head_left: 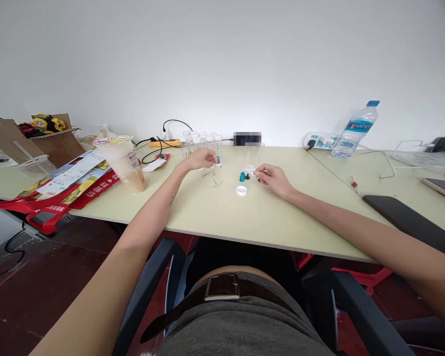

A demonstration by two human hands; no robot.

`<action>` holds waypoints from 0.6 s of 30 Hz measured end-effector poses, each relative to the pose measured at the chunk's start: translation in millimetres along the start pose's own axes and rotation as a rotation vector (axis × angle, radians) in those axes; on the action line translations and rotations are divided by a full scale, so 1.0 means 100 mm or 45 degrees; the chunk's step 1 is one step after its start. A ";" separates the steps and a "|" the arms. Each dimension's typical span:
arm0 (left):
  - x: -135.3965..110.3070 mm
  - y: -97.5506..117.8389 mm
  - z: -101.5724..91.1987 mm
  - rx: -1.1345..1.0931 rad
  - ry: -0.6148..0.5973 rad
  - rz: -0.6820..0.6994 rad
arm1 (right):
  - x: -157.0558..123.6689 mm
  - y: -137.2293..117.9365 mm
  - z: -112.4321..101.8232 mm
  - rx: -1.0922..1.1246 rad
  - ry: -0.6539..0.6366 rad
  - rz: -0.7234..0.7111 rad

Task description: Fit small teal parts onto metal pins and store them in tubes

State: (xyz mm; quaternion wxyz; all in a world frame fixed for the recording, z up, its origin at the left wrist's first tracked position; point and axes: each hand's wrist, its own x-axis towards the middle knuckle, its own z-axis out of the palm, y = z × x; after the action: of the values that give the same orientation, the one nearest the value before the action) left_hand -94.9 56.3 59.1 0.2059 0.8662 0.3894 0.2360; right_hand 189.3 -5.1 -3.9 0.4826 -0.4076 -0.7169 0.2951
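My left hand (201, 158) is closed, its fingertips together beside a group of clear tubes with white caps (195, 134). What it holds, if anything, is too small to make out. My right hand (273, 180) is also closed in a pinch, next to small white pieces (249, 170); its contents cannot be told. Between the hands lie a teal part (242, 176), a small black part (247, 176) and a round white cap (241, 190). A clear tube (251, 156) stands just behind them. Several thin small pieces (215, 184) are scattered below my left hand.
A drink cup (124, 165) stands left, by a red paper bag (92, 185) and a cardboard box (40, 143). A dark screened device (247, 139) sits by the wall. To the right are a water bottle (356, 129), a power strip (321, 140) and a black phone-like slab (408, 220).
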 end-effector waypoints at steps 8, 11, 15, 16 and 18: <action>0.22 0.28 0.63 -0.852 0.261 0.084 | 0.01 0.01 0.00 0.026 0.017 0.003; 0.28 0.33 0.76 -0.875 0.325 0.102 | 0.02 0.01 -0.01 0.020 0.024 -0.005; 0.32 0.32 0.89 -0.753 0.354 0.131 | 0.02 0.05 -0.02 0.009 0.074 0.001; 0.33 0.32 0.91 -0.716 0.352 0.131 | 0.03 0.06 -0.02 0.010 0.078 -0.001; 0.32 0.31 0.93 -0.657 0.348 0.126 | 0.04 0.09 -0.02 0.023 0.092 -0.021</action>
State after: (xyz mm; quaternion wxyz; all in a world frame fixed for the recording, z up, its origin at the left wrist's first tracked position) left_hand -4.8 46.0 9.3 0.3533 0.7633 0.2978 0.4515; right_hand 193.2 2.3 -8.6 0.5143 -0.4078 -0.6995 0.2825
